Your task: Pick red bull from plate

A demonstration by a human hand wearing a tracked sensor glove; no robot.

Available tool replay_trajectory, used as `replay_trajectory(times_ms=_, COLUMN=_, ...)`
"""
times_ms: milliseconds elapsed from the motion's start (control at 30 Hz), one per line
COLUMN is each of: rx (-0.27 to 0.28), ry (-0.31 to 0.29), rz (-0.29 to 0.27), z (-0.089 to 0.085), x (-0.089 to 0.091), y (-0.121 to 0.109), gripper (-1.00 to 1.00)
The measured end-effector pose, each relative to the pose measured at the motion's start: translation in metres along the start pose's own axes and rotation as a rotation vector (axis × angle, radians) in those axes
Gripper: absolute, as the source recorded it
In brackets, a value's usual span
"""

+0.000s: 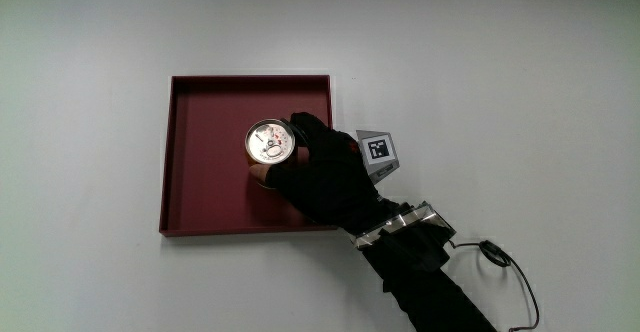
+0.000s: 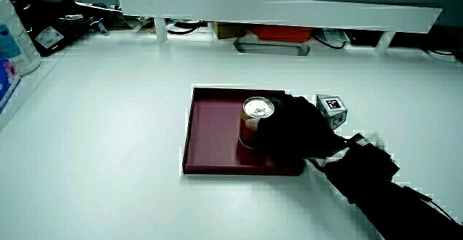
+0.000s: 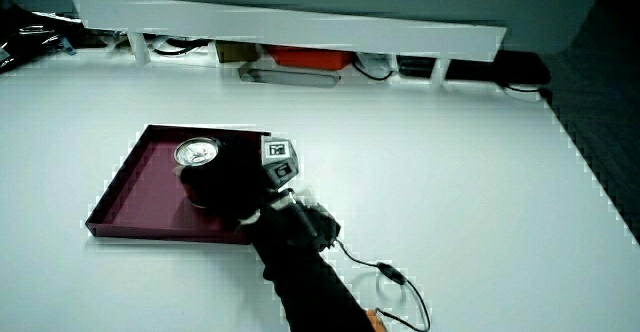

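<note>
A can with a silver top stands upright in a dark red square tray, which serves as the plate. The gloved hand reaches into the tray and its fingers wrap around the can's side. In both side views the can shows its silver lid, with the glove covering much of its body. The patterned cube sits on the back of the hand. The can's base rests on the tray floor as far as I can see.
The white table spreads around the tray. A low white partition runs along the table's edge farthest from the person, with boxes and cables under it. A thin cable trails from the forearm. A bottle stands at the table's edge.
</note>
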Motion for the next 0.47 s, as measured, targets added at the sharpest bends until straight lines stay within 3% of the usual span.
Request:
replay_trajectory(times_ms=200, rx=0.011, ry=0.027, rz=0.045, z=0.007, x=-0.007, y=-0.001, gripper=1.00)
replay_trajectory(times_ms=233, rx=0.011, ry=0.015, rz=0.047, z=0.009, x=-0.012, y=-0.001, gripper=1.00)
replay_trajectory(times_ms=467, rx=0.009, ry=0.073, rz=0.112, z=0.034, x=-0.044, y=-0.010, gripper=1.00)
